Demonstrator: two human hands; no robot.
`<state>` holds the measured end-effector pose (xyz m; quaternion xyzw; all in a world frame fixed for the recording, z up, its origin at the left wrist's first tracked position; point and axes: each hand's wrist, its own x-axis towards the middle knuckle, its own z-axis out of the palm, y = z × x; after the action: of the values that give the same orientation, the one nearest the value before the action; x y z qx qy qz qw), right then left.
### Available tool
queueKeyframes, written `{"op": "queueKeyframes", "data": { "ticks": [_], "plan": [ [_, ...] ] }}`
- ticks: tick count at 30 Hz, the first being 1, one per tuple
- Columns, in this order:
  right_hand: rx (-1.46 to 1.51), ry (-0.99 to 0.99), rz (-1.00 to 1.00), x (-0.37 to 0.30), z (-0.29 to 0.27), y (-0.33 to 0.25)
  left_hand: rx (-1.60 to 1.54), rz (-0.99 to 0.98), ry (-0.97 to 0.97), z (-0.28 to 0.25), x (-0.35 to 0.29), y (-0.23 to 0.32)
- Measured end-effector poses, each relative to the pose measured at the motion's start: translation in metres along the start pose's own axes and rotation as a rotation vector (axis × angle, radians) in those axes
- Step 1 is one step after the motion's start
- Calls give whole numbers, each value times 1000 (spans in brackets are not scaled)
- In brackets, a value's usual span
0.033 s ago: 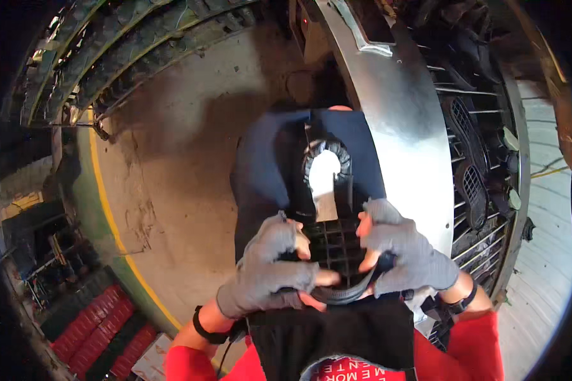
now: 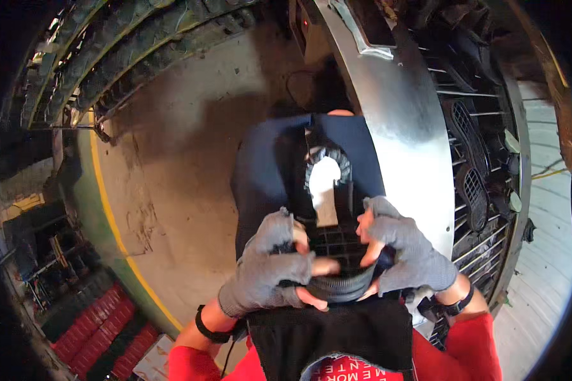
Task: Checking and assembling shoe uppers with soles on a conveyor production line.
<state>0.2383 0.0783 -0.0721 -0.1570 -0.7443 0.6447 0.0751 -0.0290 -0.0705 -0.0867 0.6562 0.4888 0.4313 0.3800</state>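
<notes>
A black rubber shoe sole, with a grid of ribs on its visible face, lies near my body. A ridged rim curves round its near end. Beyond it shows the far part of a black shoe, with gathered dark material round a white area. My left hand, in a grey fingerless glove, grips the sole's left side near this rim. My right hand, gloved alike, holds the right side, its thumb over the ribbed face. Whether sole and shoe are joined cannot be made out.
A shiny metal bench top runs along my right. Past it stands a rack with black soles on its bars. Laden shelves rise at the far left. Red stacked items sit at the lower left, beyond a yellow floor line.
The sole's near end has tipped, so more of its ridged rim shows. My left fingers have shifted slightly along it; my right hand has stayed almost in place.
</notes>
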Motion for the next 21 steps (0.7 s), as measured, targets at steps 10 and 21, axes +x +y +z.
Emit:
{"op": "queueKeyframes", "data": {
  "ticks": [10,21],
  "plan": [
    [414,508,237,57,2,29,57,-436,154,-2,70,-22],
    [458,327,319,90,-35,52,-455,-568,79,-23,83,-66]
  ]
}}
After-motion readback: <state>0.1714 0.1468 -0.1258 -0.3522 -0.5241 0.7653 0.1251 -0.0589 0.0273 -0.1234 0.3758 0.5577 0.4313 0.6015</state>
